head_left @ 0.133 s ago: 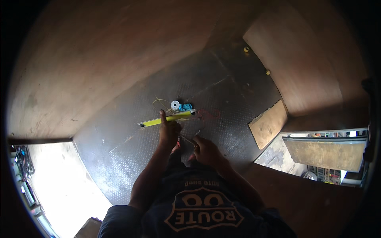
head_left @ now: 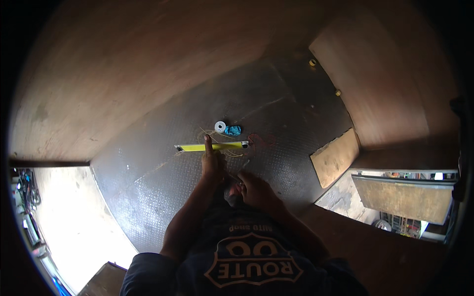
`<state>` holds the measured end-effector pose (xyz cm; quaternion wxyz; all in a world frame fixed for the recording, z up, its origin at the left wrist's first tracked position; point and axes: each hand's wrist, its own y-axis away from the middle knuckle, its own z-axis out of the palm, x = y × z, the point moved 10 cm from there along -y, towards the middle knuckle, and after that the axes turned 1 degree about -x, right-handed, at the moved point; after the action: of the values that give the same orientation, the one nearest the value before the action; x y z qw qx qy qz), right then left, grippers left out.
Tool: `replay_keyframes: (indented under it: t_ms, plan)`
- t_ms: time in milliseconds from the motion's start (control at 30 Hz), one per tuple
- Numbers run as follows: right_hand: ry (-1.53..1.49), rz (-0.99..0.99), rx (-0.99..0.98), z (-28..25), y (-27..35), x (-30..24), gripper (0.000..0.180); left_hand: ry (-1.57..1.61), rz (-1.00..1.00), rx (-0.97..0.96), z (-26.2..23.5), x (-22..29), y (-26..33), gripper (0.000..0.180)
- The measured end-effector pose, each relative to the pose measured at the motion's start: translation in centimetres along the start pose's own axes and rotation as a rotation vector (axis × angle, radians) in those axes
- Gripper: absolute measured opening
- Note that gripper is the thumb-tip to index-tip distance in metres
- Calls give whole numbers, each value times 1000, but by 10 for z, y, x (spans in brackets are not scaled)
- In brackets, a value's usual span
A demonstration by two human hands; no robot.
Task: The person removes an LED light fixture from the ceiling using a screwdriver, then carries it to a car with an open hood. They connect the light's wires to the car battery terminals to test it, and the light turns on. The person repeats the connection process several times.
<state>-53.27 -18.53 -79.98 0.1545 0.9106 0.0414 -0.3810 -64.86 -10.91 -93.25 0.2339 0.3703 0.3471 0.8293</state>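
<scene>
My left hand grips a flat yellow light bar with silver ends, its thumb lying across the face. The bar is held nearly level above the metal floor. Thin pale wires show around the left hand. My right hand, closer to my body, is closed around a thin, slender item that points toward the left hand; its kind is too small to tell. Just beyond the bar lie a white spool and a crumpled blue bundle. A thin red wire curls by the bar's right end.
Brownish walls enclose the dark tread-plate floor. A loose board leans at the right, beside an opening onto cluttered shelves. Two small yellow rolls lie along the far right wall. Bright light fills an opening at the left.
The light bar has turned from a slant to nearly level, its left end moving up. My right hand has shifted slightly left, and the whole view has moved a little.
</scene>
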Motion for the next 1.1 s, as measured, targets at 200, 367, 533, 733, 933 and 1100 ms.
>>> replay_keyframes:
  t_ms: [200, 367, 533, 733, 933, 1100]
  plan:
    - [-33, 47, -149, 6, 14, 22, 40, 45, 107, 158, -39, 15, -2, 64]
    - [-176, -7, -180, 6, 20, 45, 28, 105, 185, -61, -77, 49, 20, 59]
    - [-596, 223, 40, -11, -23, 61, 22, 119, 266, -325, -79, 65, 50, 72]
    - [-621, 251, -696, 70, -61, -15, 16, 59, 108, -563, -63, 60, 40, 84]
    - [-562, 438, -525, 155, -87, 16, 21, -311, -35, -214, -135, 30, -41, 50]
    - [-612, 507, -537, 207, -107, 70, 21, -236, -45, -244, -171, 2, -97, 39]
